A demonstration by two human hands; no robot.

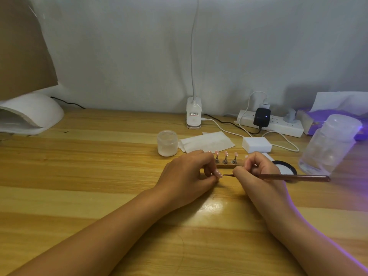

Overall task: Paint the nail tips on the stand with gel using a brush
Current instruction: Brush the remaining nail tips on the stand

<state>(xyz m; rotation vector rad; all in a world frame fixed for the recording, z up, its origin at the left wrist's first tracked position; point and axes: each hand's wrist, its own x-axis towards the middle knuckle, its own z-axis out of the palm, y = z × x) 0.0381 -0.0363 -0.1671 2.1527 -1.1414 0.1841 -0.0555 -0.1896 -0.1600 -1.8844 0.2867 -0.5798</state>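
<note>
I see both hands low over the middle of the wooden table (pixel 99 176). My left hand (pixel 189 174) has its fingers curled, and between thumb and fingertips it pinches a single pale pink nail tip (pixel 218 173), held just in front of the stand. My right hand (pixel 256 172) is clamped around a slim brown brush (pixel 294 177); the handle runs out to the right, nearly level, and the fine tip points left, meeting or almost meeting the held nail tip. I cannot tell whether bristles actually touch it.

The stand (pixel 229 166), a narrow wooden bar, lies just beyond and between the two hands. Three small metal holders rise from it, each carrying a pink nail tip (pixel 226 153); the left end of the bar is hidden behind my left hand.

Just right of my right hand sits a shallow black-rimmed gel pot (pixel 286 168), partly covered by the hand and the brush. Farther back stand a frosted jar (pixel 167 143), folded white wipes (pixel 207 143) and a white block (pixel 256 144). A clear plastic bottle (pixel 328 146) stands at the right, a white curing lamp (pixel 29 114) at far left, and a clip lamp (pixel 193 114) and power strip (pixel 278 125) along the far edge.
</note>
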